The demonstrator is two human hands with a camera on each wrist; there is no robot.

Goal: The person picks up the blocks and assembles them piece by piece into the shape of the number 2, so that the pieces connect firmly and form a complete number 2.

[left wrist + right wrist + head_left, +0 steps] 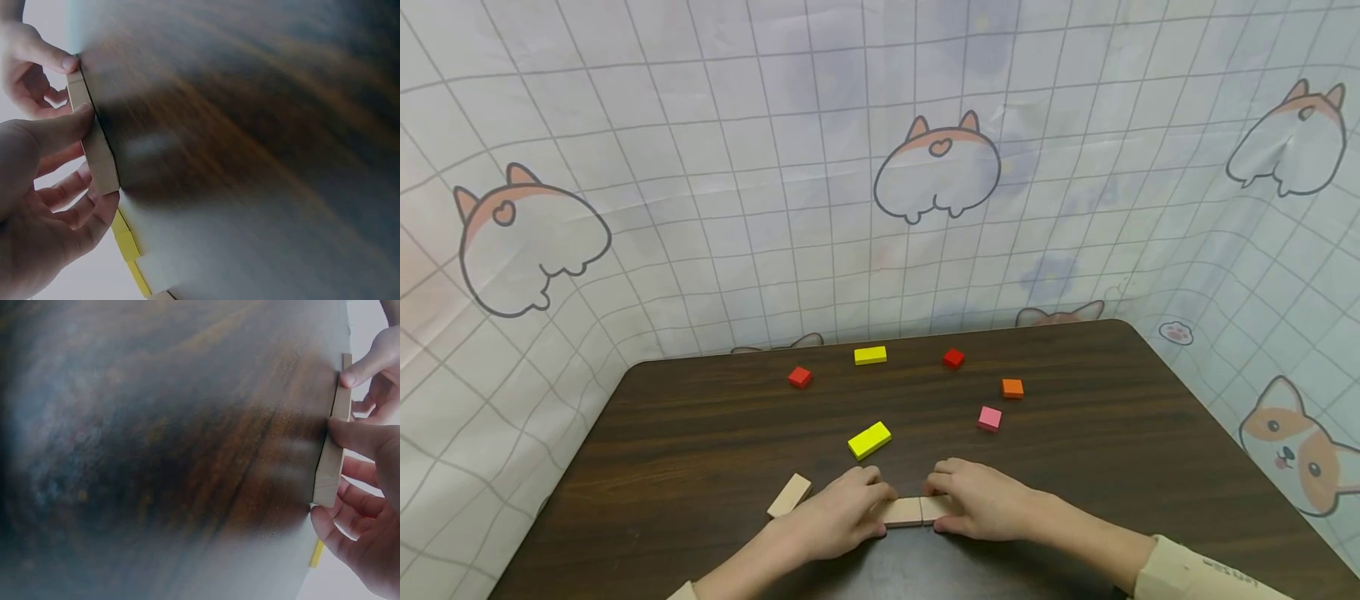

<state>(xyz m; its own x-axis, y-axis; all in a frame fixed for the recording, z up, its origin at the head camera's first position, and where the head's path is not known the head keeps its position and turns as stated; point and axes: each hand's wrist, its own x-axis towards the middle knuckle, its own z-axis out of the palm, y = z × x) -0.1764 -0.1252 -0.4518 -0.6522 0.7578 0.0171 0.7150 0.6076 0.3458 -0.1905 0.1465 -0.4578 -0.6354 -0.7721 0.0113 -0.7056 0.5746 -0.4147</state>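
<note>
Two plain wooden blocks lie end to end in a row near the front of the table. My left hand pinches the left wooden block between thumb and fingers. The right wooden block is gripped the same way by my right hand. In the head view a thin seam shows between their ends. The left wrist view shows the left block with the thumb on its near side; in the right wrist view the right block sits between thumb and fingers. Both outer ends are hidden by fingers in the head view.
A third wooden block lies slanted beside my left hand. Beyond the hands are a yellow block, a pink block and an orange block. Farther back lie another yellow block and two red blocks.
</note>
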